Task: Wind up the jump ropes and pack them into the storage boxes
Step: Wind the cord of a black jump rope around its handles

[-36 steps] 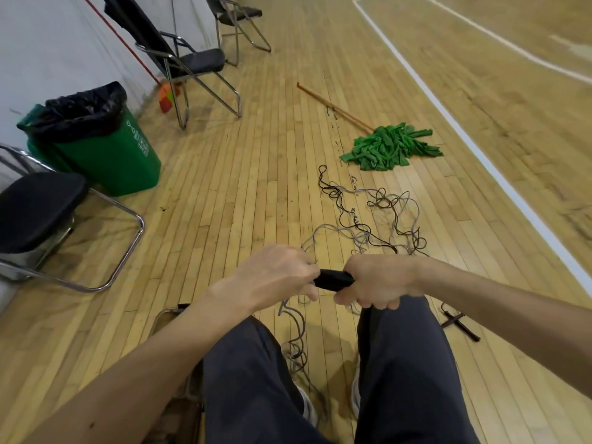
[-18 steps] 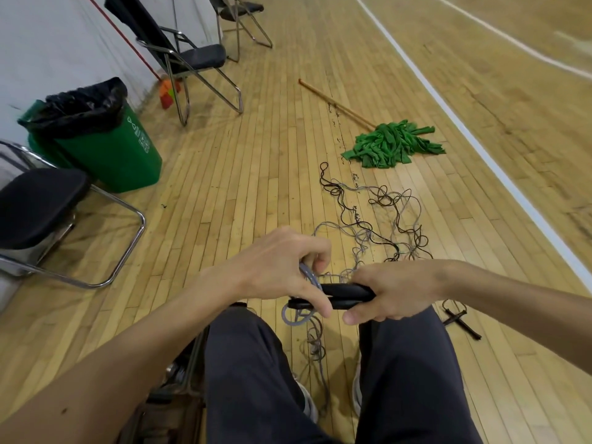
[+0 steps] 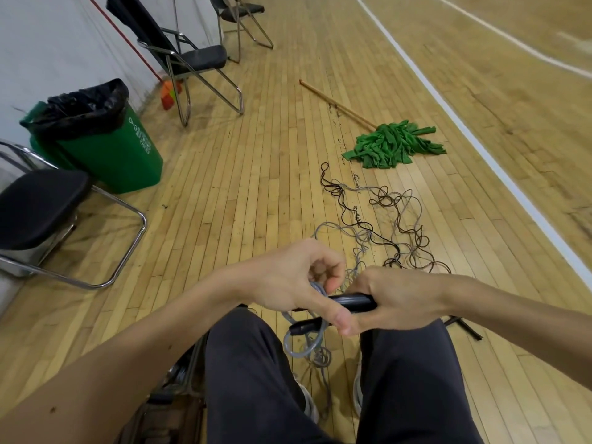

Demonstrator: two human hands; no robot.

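Note:
My right hand grips the black jump rope handles, held level above my knees. My left hand pinches the grey cord against the handles, its thumb pressing down by a loop. A second black handle end sticks out below my left thumb, with grey cord loops hanging between my legs. On the floor ahead lies a tangle of grey and dark brown jump ropes. A box edge shows dimly by my left leg.
A green bin with a black liner stands left, beside a folding chair. Two more chairs line the wall. A green mop with a wooden handle lies ahead. Another black rope handle lies on the floor at right.
My left hand has moved up over the handles, brought the grey cord round them and formed loops that hang below. My right hand keeps its grip.

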